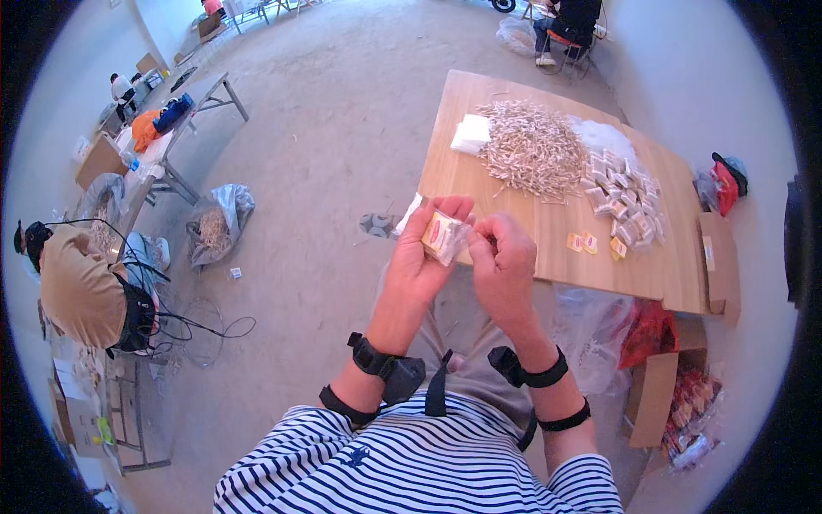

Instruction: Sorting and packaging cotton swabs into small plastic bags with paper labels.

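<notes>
My left hand (421, 257) holds a small clear plastic packet (445, 236) with a yellow and red sachet inside, just in front of the near edge of the wooden table (505, 257). My right hand (505, 257) pinches the packet's right edge with thumb and fingers. On the table lie a heap of thin wooden sticks (533, 147), a pile of small filled clear packets (623, 195), a stack of white napkins (472, 134) and three loose yellow sachets (592, 244).
A cardboard box (721, 257) sits at the table's right edge, another open box (658, 394) with red packets on the floor below. A person in a tan shirt (81, 287) works at left. A folding table (184, 116) and a bag of sticks (216, 227) stand farther left.
</notes>
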A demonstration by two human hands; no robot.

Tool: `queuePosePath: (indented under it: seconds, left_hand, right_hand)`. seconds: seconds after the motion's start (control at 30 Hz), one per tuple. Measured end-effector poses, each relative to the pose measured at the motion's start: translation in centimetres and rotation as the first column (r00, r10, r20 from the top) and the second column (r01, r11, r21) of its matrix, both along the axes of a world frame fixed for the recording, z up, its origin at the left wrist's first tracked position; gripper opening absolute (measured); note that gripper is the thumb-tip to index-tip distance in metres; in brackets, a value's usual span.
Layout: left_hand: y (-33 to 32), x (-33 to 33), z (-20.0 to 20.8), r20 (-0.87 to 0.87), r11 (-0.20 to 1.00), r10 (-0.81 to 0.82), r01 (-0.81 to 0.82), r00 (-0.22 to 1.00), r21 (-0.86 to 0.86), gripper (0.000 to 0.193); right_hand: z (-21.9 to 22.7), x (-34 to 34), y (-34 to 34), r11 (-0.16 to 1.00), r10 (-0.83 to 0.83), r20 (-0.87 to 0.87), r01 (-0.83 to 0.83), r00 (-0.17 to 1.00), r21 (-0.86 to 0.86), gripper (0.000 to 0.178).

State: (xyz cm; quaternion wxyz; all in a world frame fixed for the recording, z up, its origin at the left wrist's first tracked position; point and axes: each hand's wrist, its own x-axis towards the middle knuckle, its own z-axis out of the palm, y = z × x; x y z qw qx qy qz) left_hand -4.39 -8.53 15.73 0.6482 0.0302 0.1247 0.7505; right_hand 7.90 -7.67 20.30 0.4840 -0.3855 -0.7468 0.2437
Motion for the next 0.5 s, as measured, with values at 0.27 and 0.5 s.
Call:
queuePosePath:
  seconds: [0.27, 0.5]
  left_hand:
    - [1.4, 0.7, 0.7, -0.042, 0.998, 0.041, -0.040, 0.998, 0.042, 0.026]
    - [1.8, 1.1, 0.0, -0.054, 1.000, 0.008, -0.007, 0.999, 0.021, 0.028]
  right_hand:
    - [-1.6, 0.6, -0.1, 0.974, 0.067, -0.138, -0.095, 0.988, -0.204, 0.009]
    - [-1.9, 0.9, 0.0, 0.958, 0.013, -0.127, -0.049, 0.992, -0.282, 0.011]
